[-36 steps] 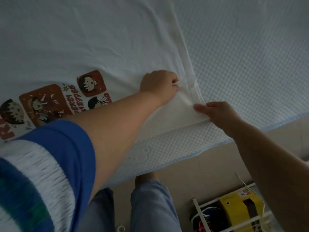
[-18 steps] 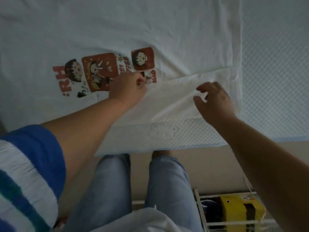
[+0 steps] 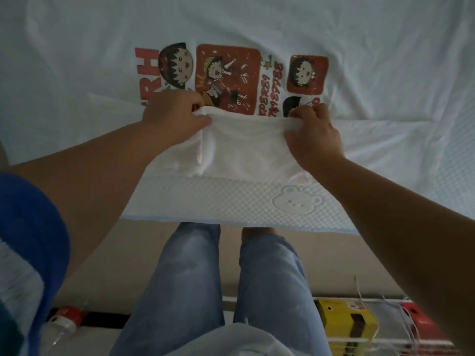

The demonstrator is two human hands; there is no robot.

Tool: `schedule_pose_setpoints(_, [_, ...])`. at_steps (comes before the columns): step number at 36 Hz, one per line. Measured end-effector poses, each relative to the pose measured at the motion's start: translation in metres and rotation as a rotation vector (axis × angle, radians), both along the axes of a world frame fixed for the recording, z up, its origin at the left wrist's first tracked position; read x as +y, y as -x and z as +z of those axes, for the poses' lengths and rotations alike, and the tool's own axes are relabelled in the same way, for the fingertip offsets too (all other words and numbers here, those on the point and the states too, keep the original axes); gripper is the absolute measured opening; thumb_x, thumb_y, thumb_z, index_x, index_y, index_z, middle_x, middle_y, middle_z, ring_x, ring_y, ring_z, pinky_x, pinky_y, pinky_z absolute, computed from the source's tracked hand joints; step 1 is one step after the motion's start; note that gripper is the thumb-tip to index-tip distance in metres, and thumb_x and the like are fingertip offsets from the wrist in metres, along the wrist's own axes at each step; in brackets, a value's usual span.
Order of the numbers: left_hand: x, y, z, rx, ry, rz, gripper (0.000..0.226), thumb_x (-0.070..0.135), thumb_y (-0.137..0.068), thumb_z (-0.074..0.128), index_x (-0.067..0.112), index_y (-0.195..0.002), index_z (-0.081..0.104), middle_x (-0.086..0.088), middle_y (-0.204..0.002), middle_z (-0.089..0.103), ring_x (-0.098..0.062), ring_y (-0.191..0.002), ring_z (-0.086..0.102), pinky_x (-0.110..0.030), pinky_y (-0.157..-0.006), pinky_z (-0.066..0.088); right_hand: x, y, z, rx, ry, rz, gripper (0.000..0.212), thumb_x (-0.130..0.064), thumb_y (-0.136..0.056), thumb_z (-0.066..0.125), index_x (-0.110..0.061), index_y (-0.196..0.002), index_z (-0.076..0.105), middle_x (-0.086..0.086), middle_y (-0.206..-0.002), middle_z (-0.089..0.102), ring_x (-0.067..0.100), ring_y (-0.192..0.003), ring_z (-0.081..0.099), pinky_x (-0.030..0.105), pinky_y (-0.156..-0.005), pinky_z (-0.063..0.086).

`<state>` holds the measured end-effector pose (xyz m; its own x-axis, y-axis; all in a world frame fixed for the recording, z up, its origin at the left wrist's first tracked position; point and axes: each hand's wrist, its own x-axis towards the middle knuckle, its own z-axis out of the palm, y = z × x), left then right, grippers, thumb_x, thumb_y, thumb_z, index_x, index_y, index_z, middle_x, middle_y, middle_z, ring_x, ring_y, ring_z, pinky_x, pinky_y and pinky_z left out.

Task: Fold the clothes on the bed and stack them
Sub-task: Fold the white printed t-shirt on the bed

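Both hands shifted leftward; left hand (image 3: 172,116) and right hand (image 3: 312,134) fingers pinch the soft white T-shirt (image 3: 244,142) hem.

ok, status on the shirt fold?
Left hand and right hand both pinching the white T-shirt near edge, lifted over the cartoon print. First fold under way. Nothing in the way.

Our bed (image 3: 231,204), with a white T-shirt (image 3: 257,27) spread on it.
We see its quilted cover with an embossed bear near the edge; the shirt's cartoon print faces up, its near hem folded over.
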<state>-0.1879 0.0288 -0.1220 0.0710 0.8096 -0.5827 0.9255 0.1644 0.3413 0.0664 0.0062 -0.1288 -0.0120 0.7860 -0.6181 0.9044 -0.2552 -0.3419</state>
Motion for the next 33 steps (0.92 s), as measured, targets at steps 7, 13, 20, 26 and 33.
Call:
schedule_pose_setpoints(7, [-0.015,0.008,-0.006,0.020,-0.214,0.068,0.047,0.050,-0.071,0.071,0.019,-0.107,0.065,-0.007,-0.106,0.061,-0.028,-0.104,0.052,-0.042,-0.099,0.028,-0.002,0.025,0.007,-0.100,-0.023,-0.115,0.042,-0.022,-0.086,0.055,-0.019,-0.127,0.044,0.005,-0.135,0.035,0.031,-0.106,0.053,0.039,-0.089,0.044])
schedule_pose_setpoints(13, [-0.038,0.039,0.006,0.030,-0.329,0.240,0.039,0.030,-0.074,0.065,0.010,-0.108,0.063,-0.015,-0.109,0.058,-0.034,-0.102,0.052,-0.038,-0.086,0.036,-0.020,0.074,0.024,0.019,-0.107,-0.022,0.045,-0.027,-0.086,0.061,-0.016,-0.126,0.044,0.005,-0.133,0.040,0.024,-0.106,0.054,0.030,-0.080,0.042])
schedule_pose_setpoints(20, [-0.087,0.105,0.016,0.133,-0.026,0.752,0.044,0.034,-0.075,0.066,0.009,-0.109,0.051,-0.010,-0.109,0.052,-0.027,-0.096,0.051,-0.033,-0.076,0.037,-0.017,0.144,0.014,0.128,0.351,-0.216,0.029,-0.048,-0.083,0.062,-0.023,-0.094,0.053,-0.014,-0.078,0.051,0.003,-0.070,0.049,0.015,-0.054,0.031])
schedule_pose_setpoints(26, [-0.100,0.118,0.011,-0.082,0.193,1.029,0.051,0.043,-0.070,0.074,0.018,-0.101,0.042,0.003,-0.099,0.051,-0.015,-0.084,0.050,-0.027,-0.069,0.038,-0.022,0.171,0.014,0.229,0.495,-0.360,0.009,-0.023,-0.082,0.069,-0.018,-0.086,0.063,0.004,-0.091,0.067,0.021,-0.086,0.064,0.033,-0.077,0.055])
schedule_pose_setpoints(33, [-0.100,0.140,0.005,-0.195,0.146,0.944,0.024,0.026,-0.080,0.067,0.018,-0.062,0.052,0.006,-0.060,0.051,-0.014,-0.060,0.051,-0.021,-0.048,0.034,-0.027,0.168,0.020,0.318,0.553,-0.525,0.020,-0.001,-0.079,0.066,-0.013,-0.093,0.058,0.007,-0.099,0.063,0.020,-0.083,0.065,0.028,-0.066,0.057])
